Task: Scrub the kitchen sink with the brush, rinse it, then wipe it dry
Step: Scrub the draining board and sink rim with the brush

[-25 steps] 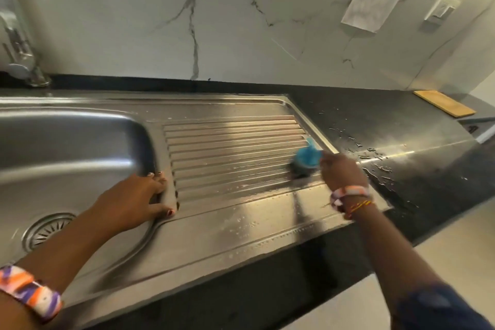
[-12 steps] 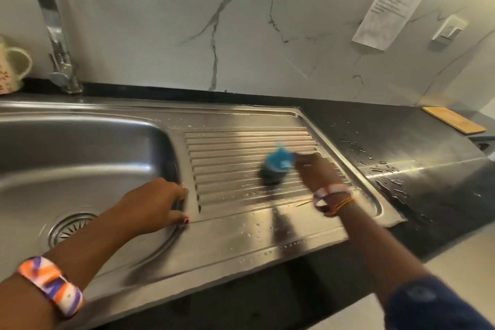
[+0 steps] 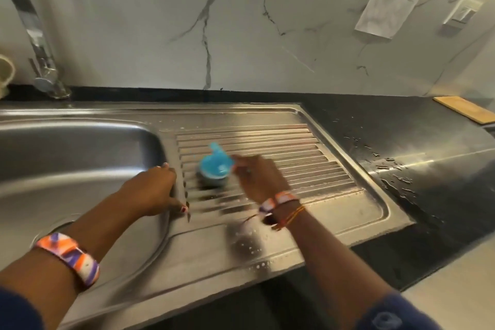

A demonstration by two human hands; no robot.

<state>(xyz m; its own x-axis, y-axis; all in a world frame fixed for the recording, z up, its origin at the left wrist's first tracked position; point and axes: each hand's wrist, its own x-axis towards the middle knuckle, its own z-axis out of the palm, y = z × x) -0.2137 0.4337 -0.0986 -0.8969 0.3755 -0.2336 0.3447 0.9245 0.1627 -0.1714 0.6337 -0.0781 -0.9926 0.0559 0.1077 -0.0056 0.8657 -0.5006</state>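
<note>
The black stone surface [image 3: 401, 136], wet with droplets, carries the stainless steel sink [image 3: 80, 163], whose ribbed drainboard [image 3: 294, 158] lies right of the basin. The chrome tap [image 3: 37, 43] rises at far left. The left hand [image 3: 152, 190] is pressed flat, grip released, on the basin's right rim. The right hand [image 3: 258, 177] is clenched round the blue round-topped brush [image 3: 215, 169], set bristles-down on the ribs' left part, blurred.
</note>
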